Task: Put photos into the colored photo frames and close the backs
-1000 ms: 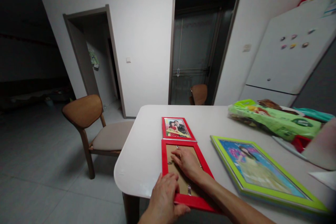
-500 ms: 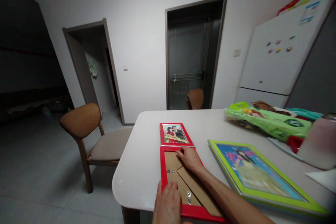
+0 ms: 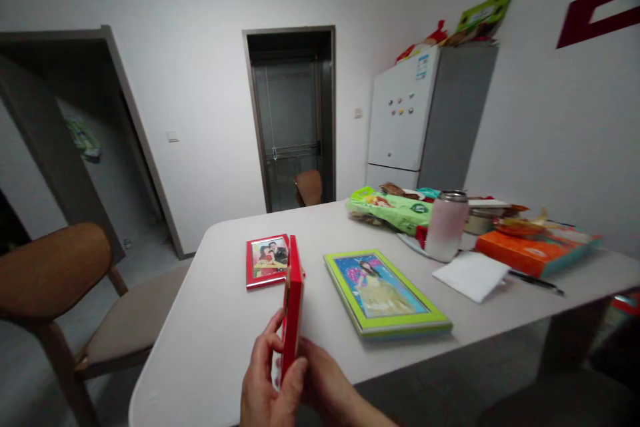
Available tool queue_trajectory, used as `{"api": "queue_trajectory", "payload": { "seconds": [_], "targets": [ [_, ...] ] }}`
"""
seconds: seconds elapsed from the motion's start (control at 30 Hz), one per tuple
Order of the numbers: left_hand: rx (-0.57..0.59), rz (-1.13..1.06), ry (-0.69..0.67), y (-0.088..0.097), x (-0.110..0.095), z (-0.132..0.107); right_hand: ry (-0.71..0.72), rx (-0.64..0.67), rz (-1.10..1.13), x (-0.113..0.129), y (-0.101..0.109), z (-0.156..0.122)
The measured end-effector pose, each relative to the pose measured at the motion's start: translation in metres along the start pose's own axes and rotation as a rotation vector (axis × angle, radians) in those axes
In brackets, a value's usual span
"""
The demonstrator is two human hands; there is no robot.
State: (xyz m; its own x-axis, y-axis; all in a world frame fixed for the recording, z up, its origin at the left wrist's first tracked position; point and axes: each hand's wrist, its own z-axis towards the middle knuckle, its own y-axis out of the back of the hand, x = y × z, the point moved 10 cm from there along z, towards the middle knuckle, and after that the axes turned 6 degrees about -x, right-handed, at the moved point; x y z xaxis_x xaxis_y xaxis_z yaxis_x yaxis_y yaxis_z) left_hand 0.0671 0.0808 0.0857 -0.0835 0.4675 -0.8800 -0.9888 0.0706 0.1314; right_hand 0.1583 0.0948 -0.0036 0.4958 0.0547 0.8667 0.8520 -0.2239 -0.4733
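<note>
A red picture frame (image 3: 295, 307) stands on edge in front of me, its narrow side facing my view. My left hand (image 3: 270, 370) is closed around its lower left part, thumb at the near edge. Against its right side, low down, my right hand (image 3: 323, 377) grips too, with its fingertips partly hidden behind the frame. Just beyond lies a smaller red photo frame (image 3: 267, 261) with a picture of two people, face up on the white table (image 3: 210, 320). To the right a lime-green photo frame (image 3: 390, 290) lies flat, showing a figure in a yellow dress.
Farther right are a green plastic package (image 3: 390, 209), a pink-white bottle (image 3: 447, 227), a folded white paper (image 3: 473, 275), a black pen (image 3: 537, 282) and an orange box (image 3: 535, 247). A wooden chair (image 3: 60, 273) stands at the left.
The larger red frame, which lay back side up on the table, is now lifted and turned on edge between both hands. My view has swung to the right.
</note>
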Motion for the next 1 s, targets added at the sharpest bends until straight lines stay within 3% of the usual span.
{"api": "queue_trajectory", "payload": {
  "seconds": [0.07,0.17,0.27,0.3,0.4,0.53,0.63,0.73,0.87,1.0],
  "targets": [
    [-0.01,-0.121,0.064,-0.012,-0.005,-0.002,0.011,0.012,0.178,-0.001,-0.016,-0.008],
    [-0.029,-0.191,0.109,-0.02,-0.016,0.002,0.156,-0.039,0.307,0.033,-0.005,-0.012],
    [-0.149,-0.283,0.137,-0.017,-0.027,0.019,0.297,-0.13,0.19,0.087,0.039,-0.007],
    [-0.135,-0.313,0.145,-0.024,-0.029,0.026,0.315,-0.191,0.107,0.105,0.059,-0.004],
    [0.052,-0.413,0.218,-0.069,-0.021,0.039,0.376,-0.333,-0.226,0.159,0.114,0.005],
    [0.224,-0.344,0.261,-0.128,0.01,0.035,0.43,-0.467,-0.725,0.209,0.162,0.007],
    [0.306,-0.182,0.271,-0.159,0.037,0.025,0.418,-0.515,-0.817,0.217,0.187,0.004],
    [0.372,-0.039,0.245,-0.178,0.053,0.016,0.409,-0.534,-0.889,0.214,0.202,0.002],
    [0.379,0.027,0.215,-0.184,0.061,0.011,0.402,-0.526,-0.973,0.206,0.207,0.003],
    [0.43,0.042,0.176,-0.18,0.061,0.021,0.422,-0.486,-1.05,0.211,0.194,0.005]
  ]
}}
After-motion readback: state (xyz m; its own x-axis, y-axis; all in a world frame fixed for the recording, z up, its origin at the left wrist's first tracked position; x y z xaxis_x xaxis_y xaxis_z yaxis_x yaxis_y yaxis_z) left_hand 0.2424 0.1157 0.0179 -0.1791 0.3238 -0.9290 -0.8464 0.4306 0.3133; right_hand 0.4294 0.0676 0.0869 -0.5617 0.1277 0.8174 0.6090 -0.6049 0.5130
